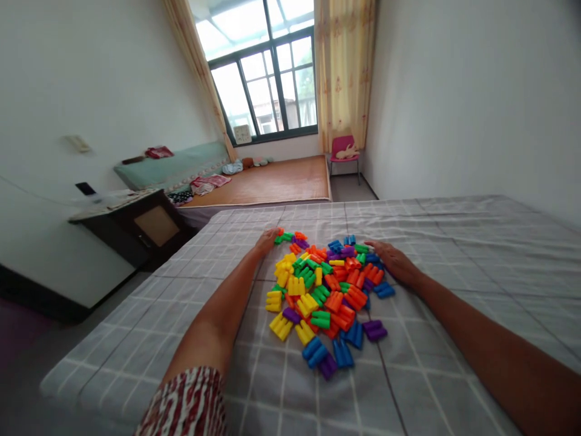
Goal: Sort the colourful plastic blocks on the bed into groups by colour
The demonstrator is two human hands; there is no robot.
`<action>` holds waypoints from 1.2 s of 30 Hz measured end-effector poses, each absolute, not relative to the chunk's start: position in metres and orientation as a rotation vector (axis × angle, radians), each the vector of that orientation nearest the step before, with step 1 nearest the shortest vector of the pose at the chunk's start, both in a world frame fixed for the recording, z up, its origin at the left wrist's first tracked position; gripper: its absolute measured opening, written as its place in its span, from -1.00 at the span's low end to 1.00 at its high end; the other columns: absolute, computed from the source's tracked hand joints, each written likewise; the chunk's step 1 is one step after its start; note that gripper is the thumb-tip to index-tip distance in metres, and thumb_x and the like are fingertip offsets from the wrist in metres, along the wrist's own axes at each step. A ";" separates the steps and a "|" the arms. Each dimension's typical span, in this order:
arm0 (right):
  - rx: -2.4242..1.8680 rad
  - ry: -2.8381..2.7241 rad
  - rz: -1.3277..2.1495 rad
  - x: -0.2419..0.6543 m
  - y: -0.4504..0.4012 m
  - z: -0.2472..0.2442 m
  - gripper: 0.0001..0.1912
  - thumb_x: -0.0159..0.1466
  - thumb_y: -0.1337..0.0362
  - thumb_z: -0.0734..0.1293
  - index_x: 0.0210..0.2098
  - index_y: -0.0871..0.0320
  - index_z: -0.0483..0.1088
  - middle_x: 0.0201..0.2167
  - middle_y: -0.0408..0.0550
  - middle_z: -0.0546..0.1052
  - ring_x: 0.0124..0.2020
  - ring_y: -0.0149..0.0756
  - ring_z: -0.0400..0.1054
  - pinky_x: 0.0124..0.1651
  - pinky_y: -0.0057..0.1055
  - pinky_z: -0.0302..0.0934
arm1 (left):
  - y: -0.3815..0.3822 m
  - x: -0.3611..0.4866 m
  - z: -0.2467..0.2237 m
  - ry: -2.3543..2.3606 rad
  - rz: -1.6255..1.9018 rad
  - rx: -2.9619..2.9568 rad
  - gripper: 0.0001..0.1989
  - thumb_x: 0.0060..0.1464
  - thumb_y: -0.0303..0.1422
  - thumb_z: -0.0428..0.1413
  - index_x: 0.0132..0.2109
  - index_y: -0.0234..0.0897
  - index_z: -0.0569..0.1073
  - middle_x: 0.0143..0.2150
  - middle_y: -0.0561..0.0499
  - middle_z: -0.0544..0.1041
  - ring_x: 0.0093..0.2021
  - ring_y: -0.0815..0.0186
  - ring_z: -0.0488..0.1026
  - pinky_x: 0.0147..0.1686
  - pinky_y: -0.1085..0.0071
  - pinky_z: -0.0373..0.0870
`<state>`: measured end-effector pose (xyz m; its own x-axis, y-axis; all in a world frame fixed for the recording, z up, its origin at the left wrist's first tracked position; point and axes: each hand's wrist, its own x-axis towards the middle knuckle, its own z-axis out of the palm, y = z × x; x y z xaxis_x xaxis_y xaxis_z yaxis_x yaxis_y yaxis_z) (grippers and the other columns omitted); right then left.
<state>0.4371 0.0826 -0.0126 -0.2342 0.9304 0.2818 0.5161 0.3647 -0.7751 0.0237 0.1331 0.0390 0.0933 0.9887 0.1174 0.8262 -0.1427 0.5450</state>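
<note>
A heap of plastic building blocks (336,303) in orange, yellow, green, blue and purple lies on a grey checked bedsheet (190,315). Each block looks like short tubes joined side by side. At the heap's far left edge, my left hand (267,242) rests with its fingers reaching against a green block (284,238) and a bit of orange. On the opposite side, my right hand (391,257) lies low over the sheet, fingers stretched toward the heap beside the blue blocks (373,258). Nothing shows in its grasp. My left fingertips are small and partly hidden.
Beyond the sheet's far edge is a second bed with a brown mat (281,178). A dark cabinet (154,227) stands at the left. A pink chair (344,148) holding a soft toy is near the curtain (347,79). White walls flank both sides.
</note>
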 end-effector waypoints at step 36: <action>-0.962 -2.372 0.818 0.465 0.091 0.004 0.09 -0.21 0.18 0.58 0.29 0.03 0.16 0.20 0.03 0.35 0.14 0.00 0.29 0.19 -0.19 0.15 | -0.076 0.127 0.027 1.585 0.397 2.376 0.17 -0.20 -0.08 0.32 0.41 -0.12 -0.19 0.45 -0.17 -0.31 0.41 -0.16 -0.34 0.30 -0.06 -0.06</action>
